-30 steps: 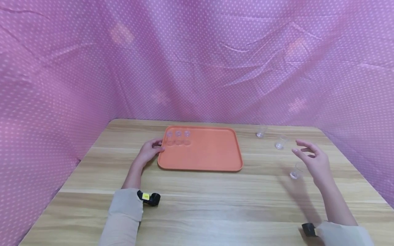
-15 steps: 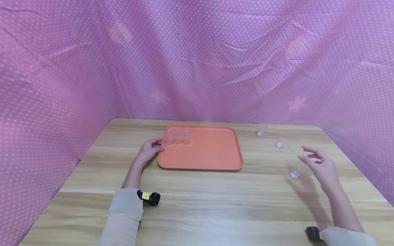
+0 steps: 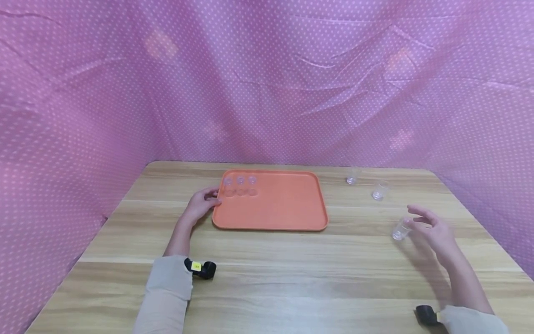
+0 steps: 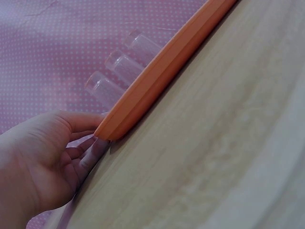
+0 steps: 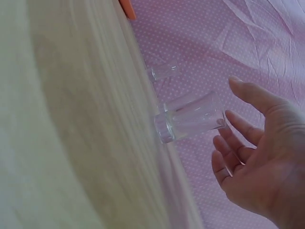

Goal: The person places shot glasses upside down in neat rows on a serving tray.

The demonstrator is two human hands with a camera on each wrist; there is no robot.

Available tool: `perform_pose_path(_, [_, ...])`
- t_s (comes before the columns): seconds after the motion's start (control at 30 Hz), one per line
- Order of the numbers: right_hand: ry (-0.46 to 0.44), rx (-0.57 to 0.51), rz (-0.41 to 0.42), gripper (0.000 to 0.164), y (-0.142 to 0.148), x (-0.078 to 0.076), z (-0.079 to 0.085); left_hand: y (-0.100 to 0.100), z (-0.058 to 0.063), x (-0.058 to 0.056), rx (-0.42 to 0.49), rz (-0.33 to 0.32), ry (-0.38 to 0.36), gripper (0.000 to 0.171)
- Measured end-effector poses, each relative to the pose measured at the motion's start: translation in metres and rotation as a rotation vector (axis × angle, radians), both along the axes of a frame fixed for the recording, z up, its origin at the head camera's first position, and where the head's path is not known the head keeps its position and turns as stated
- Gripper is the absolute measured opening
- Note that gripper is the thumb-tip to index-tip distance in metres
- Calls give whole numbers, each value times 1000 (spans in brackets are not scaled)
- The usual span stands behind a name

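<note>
My left hand (image 3: pixel 199 205) pinches the left rim of an orange tray (image 3: pixel 288 204); the left wrist view shows its thumb above the rim and fingers below. Three clear small glasses (image 4: pixel 126 67) stand upside down in a row at the tray's back left corner. On the right, my right hand (image 3: pixel 435 234) is beside another clear glass (image 5: pixel 193 119), which stands upright on the table. Its thumb and fingers are spread around the glass's rim, the thumb apart from it in the right wrist view.
Two more upright glasses, one in the middle (image 3: pixel 379 191) and one farther back (image 3: pixel 352 176), stand right of the tray. A pink dotted curtain (image 3: pixel 267 83) encloses the wooden table (image 3: pixel 292 273) at the back and sides.
My right hand has moved a little right and toward me, lowering to the nearest glass's rim. My left hand stays on the tray.
</note>
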State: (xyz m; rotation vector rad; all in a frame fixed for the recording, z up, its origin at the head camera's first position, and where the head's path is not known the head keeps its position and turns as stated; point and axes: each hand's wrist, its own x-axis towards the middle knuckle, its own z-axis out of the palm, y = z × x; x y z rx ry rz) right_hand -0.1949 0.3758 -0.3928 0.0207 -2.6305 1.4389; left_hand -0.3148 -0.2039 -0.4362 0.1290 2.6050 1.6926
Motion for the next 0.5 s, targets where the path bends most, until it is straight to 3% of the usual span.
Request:
perform_pose_path(0.2, [-30, 39, 80, 52, 4, 0, -10, 0, -2, -1, 9, 4, -4, 51])
perform_pose_path(0.37, [-72, 72, 97, 58, 6, -1, -19, 1, -2, -2, 16, 9, 7, 50])
perform_pose_path(0.5, [-83, 29, 114, 59, 7, -4, -26, 1, -2, -2, 35, 5, 10, 50])
